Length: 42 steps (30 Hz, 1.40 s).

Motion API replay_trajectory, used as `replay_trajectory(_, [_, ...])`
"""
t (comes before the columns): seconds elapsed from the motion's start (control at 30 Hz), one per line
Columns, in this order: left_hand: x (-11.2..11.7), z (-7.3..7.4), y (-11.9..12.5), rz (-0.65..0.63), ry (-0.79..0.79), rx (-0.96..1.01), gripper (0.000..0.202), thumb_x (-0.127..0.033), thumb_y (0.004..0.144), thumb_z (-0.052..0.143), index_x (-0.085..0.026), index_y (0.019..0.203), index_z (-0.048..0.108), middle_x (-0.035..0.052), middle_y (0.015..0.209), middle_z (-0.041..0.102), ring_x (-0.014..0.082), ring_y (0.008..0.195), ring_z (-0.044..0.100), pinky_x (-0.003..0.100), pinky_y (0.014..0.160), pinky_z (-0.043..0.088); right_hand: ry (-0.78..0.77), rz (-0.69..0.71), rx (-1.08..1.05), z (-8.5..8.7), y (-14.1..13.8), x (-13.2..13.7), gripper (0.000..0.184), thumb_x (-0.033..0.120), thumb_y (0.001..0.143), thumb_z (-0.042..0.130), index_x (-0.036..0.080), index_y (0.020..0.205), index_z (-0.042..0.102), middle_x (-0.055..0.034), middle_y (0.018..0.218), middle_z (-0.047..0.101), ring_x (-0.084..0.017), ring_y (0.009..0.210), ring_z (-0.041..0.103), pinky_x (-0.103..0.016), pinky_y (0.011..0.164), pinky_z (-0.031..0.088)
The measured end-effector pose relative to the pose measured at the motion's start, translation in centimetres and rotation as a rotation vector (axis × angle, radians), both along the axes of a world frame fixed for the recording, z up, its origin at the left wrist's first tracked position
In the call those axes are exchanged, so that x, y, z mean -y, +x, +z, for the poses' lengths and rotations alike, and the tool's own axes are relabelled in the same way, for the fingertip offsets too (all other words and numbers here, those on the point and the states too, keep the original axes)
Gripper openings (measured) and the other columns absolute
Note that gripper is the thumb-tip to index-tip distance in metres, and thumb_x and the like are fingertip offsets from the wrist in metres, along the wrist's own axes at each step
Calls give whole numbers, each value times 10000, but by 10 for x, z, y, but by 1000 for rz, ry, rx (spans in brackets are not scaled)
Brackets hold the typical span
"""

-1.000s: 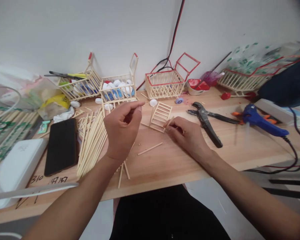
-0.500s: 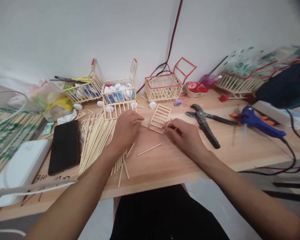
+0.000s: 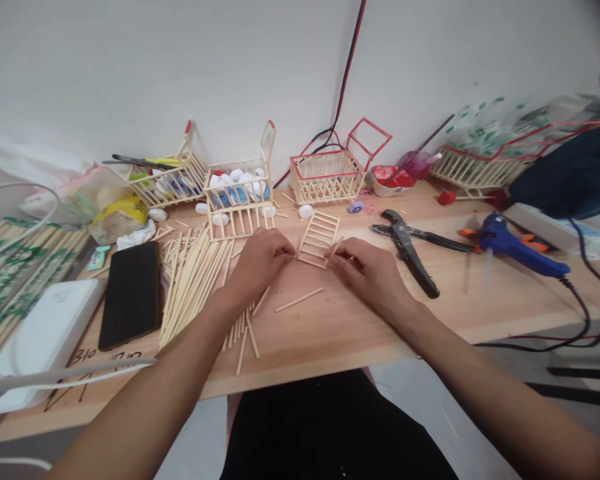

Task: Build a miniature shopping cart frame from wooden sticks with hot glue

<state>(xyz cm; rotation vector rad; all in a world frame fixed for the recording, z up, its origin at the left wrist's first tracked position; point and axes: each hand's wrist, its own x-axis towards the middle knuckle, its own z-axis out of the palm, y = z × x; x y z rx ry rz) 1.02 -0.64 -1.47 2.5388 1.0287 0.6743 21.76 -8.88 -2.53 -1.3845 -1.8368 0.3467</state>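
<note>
A small ladder-like frame of wooden sticks [image 3: 319, 239] lies on the table between my hands. My right hand [image 3: 363, 270] is closed in a pinch at the frame's right side, with a short wooden stick [image 3: 337, 247] between thumb and forefinger. On the other side, my left hand [image 3: 267, 261] has its fingers drawn together close to the frame's left edge. Whatever is in its fingertips is too small to make out. Under and beside my left forearm lies a pile of wooden sticks [image 3: 193, 283]. One loose stick [image 3: 299, 300] rests in front of the frame.
Stick-built carts [image 3: 325, 175] stand along the wall, one holding white and blue bottle caps [image 3: 237, 187]. Pliers [image 3: 407, 250] and a blue glue gun [image 3: 523, 245] lie to the right. A phone [image 3: 131, 295], a white power bank [image 3: 55, 327] and packaged chopsticks [image 3: 25, 273] are at the left.
My left hand has shifted slightly right toward the frame, and its extended fingers have curled into a pinch. My right hand stays almost still with its stick.
</note>
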Motion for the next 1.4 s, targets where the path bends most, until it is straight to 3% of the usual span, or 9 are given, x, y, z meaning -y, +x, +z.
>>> replay_trajectory(1.4, [-7,-8,2,0,-56,69,136,-42,770,612,-150,728,683,28,787,675,161,804,600,298,782,446,-18,-26,3,-1,-2,-2,102,168,871,546,194,818,629,-2,762,615,-134,703,547,-248,655,394])
